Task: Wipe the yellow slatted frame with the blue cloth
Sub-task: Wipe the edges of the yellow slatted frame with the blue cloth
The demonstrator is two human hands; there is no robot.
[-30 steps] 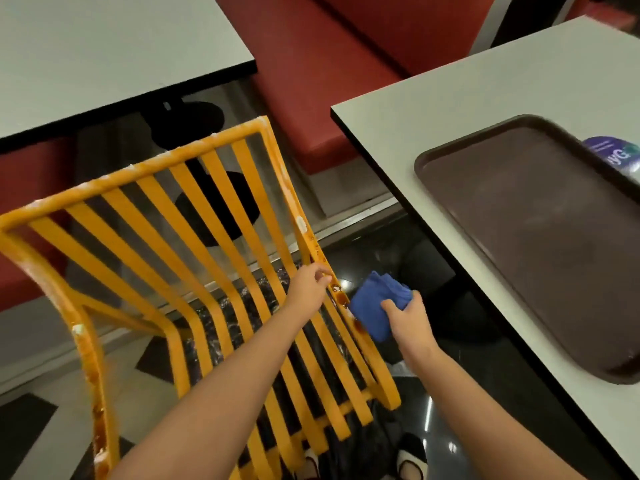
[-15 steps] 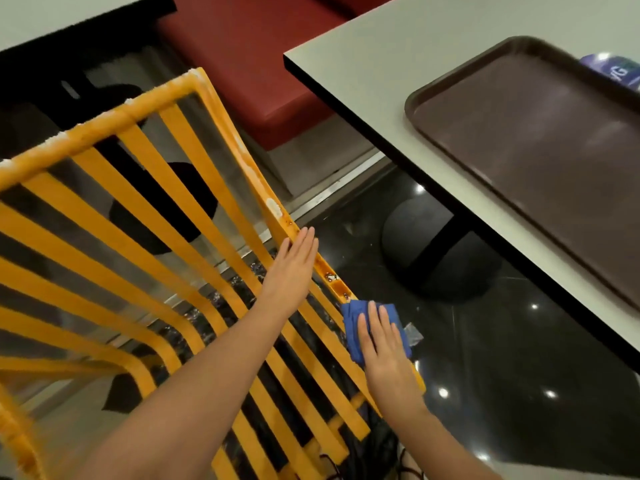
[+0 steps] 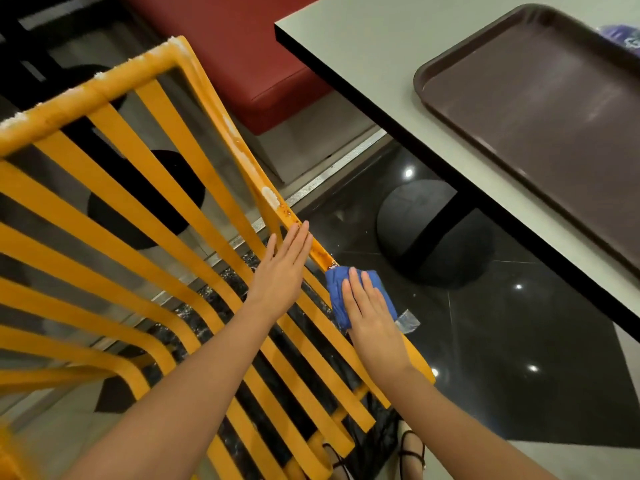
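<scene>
Since a second ago my right hand (image 3: 372,317) has flattened, fingers open, pressing the blue cloth (image 3: 346,292) onto the yellow slatted frame (image 3: 145,216) rail mid-picture, left hand (image 3: 284,268) open and bracing; I should push firmly up toward the crusty patch.

The right hand (image 3: 372,318) pressed the blue cloth (image 3: 341,296) flat onto the frame's rail (image 3: 287,216).

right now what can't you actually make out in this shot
Head view only:
- Rail section of the yellow slatted frame under the blue cloth: covered by cloth and right hand.
- Purple item behind the brown tray: cut off by the right edge, blurred.
- Frame's lower left: cut off, motion-blurred.
- Slats under the left hand: hidden.
</scene>
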